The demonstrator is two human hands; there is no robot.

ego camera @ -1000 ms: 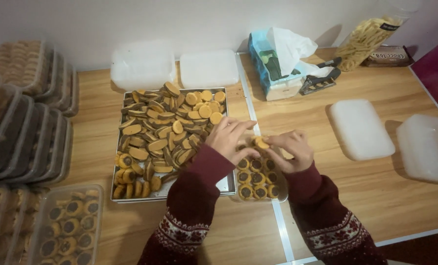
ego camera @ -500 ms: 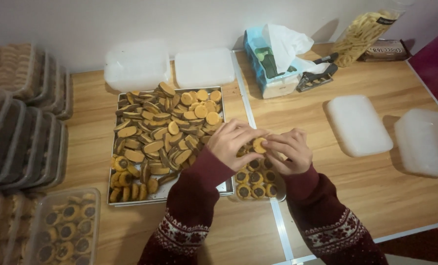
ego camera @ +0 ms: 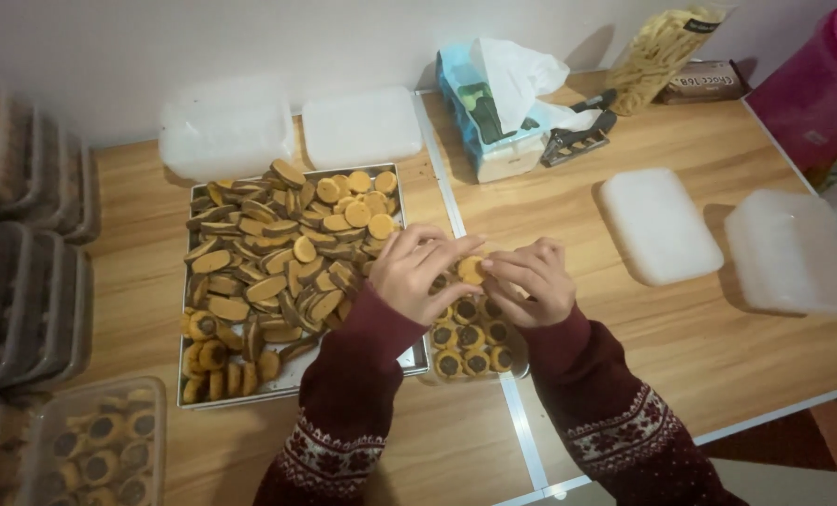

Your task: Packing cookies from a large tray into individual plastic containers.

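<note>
My left hand (ego camera: 416, 270) and my right hand (ego camera: 528, 278) meet over a small clear plastic container (ego camera: 521, 364) with rows of round chocolate-centred cookies (ego camera: 467, 336) in it. Together their fingertips pinch one round orange cookie (ego camera: 472, 270) just above the container's far end. A metal baking tray (ego camera: 287, 384) heaped with orange and brown cookies lies directly left of the container, under my left wrist. Both forearms wear dark red patterned sleeves.
Stacks of filled clear containers (ego camera: 25, 281) line the left edge, one open container (ego camera: 100, 445) at front left. White lids (ego camera: 362, 126) lie behind the tray, two more lids (ego camera: 657, 225) to the right. A tissue pack (ego camera: 493, 103), a black tool (ego camera: 577, 141) and a snack bag (ego camera: 657, 47) sit at the back.
My hands stay together holding the cookie over the container. The camera view has shifted, so everything sits slightly further left and up in the frame.
</note>
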